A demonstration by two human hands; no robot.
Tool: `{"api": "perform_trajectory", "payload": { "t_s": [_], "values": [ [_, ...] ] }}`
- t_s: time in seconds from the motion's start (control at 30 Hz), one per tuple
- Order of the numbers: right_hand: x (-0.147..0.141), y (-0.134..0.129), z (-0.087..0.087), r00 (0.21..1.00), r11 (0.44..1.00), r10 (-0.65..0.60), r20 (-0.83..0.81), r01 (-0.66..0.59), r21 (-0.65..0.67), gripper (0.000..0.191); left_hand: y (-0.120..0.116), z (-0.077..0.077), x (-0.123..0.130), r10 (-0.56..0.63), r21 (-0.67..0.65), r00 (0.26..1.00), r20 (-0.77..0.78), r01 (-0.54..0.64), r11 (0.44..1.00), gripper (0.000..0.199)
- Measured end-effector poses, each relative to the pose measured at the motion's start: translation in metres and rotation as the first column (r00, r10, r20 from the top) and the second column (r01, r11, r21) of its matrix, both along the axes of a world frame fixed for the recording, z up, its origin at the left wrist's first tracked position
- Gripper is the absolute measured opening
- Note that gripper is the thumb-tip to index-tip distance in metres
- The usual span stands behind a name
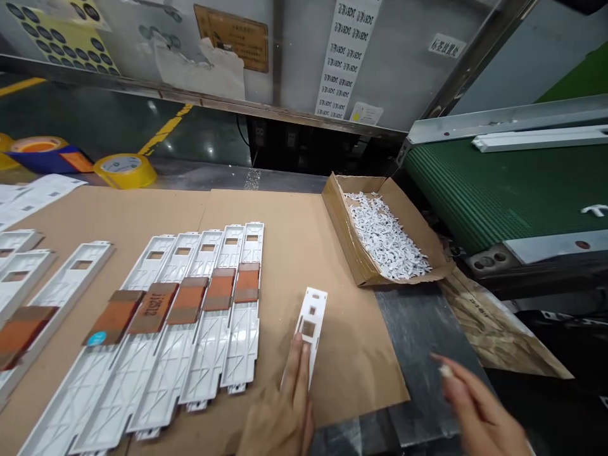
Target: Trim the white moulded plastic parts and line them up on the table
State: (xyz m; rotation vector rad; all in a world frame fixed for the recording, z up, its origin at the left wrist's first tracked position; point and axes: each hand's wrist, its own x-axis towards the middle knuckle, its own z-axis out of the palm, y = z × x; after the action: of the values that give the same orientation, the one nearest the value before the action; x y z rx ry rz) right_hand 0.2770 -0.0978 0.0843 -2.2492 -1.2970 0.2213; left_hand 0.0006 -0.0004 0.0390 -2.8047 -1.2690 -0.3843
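Panel (311,323), white moulded plastic, sits at 6 o'clock on the cardboard sheet (346,354): likely light, stiff but thin, so take it by the long edges; left hand (280,418) has fingers pressed together along it, right hand (475,405) at 5 o'clock blurred, pinch unclear.

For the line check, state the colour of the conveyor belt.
The conveyor belt is green with fine ribs, and shows best in the head view.
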Motion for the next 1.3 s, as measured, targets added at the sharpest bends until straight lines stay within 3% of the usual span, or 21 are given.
{"api": "perform_trajectory", "payload": {
  "t_s": [0.1, 0.2, 0.33, 0.43, 0.6, 0.77, 0.97, 1.3],
  "values": [
    [-0.047, 0.041, -0.016, 0.941, 0.944, 0.329, 0.083, -0.329, -0.02, 0.026, -0.013, -0.015, -0.007, 0.031, -0.037, 0.993, -0.11, -0.035, 0.999, 0.05],
    [-0.084, 0.072, -0.031, 0.873, 0.897, 0.441, 0.205, -0.436, -0.074, 0.031, -0.018, -0.019, -0.006, 0.042, 0.002, 0.979, -0.2, -0.042, 0.999, 0.05],
    [-0.105, 0.095, -0.04, 0.815, 0.883, 0.469, 0.339, -0.433, -0.181, 0.039, -0.014, -0.023, -0.002, 0.028, 0.006, 0.986, -0.167, -0.027, 1.0, 0.049],
    [-0.107, 0.104, -0.043, 0.785, 0.878, 0.479, 0.392, -0.428, -0.216, 0.042, -0.011, -0.032, 0.002, 0.005, -0.017, 0.998, -0.064, -0.006, 1.0, 0.042],
    [-0.104, 0.108, -0.045, 0.756, 0.868, 0.496, 0.427, -0.422, -0.261, 0.043, -0.01, -0.046, 0.003, -0.035, -0.104, 0.997, -0.076, 0.027, 0.994, 0.032],
    [-0.102, 0.108, -0.043, 0.749, 0.85, 0.524, 0.405, -0.427, -0.309, 0.042, -0.008, -0.04, 0.004, -0.011, -0.107, 0.999, -0.047, 0.006, 0.994, 0.013],
    [-0.103, 0.111, -0.042, 0.732, 0.828, 0.557, 0.393, -0.45, -0.335, 0.042, -0.004, -0.03, 0.006, -0.004, -0.078, 0.999, -0.032, 0.001, 0.997, 0.01],
    [-0.105, 0.116, -0.037, 0.715, 0.831, 0.553, 0.428, -0.437, -0.344, 0.047, -0.002, -0.029, 0.007, 0.008, -0.083, 1.0, 0.012, -0.007, 0.997, 0.015]
  ]
}}
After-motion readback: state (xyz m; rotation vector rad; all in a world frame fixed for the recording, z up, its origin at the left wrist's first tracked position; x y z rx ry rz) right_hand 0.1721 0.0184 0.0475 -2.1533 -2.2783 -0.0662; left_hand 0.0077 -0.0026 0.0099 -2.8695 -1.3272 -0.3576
